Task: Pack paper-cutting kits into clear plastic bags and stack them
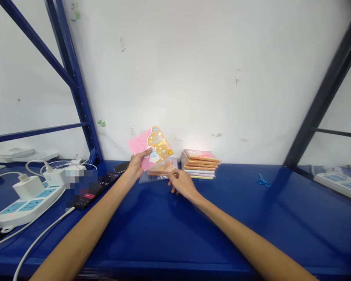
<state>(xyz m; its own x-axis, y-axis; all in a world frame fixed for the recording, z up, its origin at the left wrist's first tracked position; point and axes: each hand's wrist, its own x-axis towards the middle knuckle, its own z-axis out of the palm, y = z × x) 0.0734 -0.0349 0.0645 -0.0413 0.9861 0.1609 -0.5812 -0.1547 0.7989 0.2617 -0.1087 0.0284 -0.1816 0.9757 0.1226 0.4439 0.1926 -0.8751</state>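
Note:
My left hand [137,163] is closed on a pink sheet [138,146] and an orange printed card [160,146], holding them tilted up above the blue shelf [175,218]. My right hand [183,183] reaches to a clear plastic sleeve [157,171] with an orange card inside, which lies flat on the shelf. Its fingertips pinch the sleeve's right edge. Just to the right, a stack of similar coloured card packs [201,163] stands against the white wall.
A white power strip [27,203] with chargers and cables lies at the left, beside a dark phone [93,189] showing a timer. A small blue object [262,180] lies on the shelf at the right. Blue shelf posts [76,86] rise at left and right.

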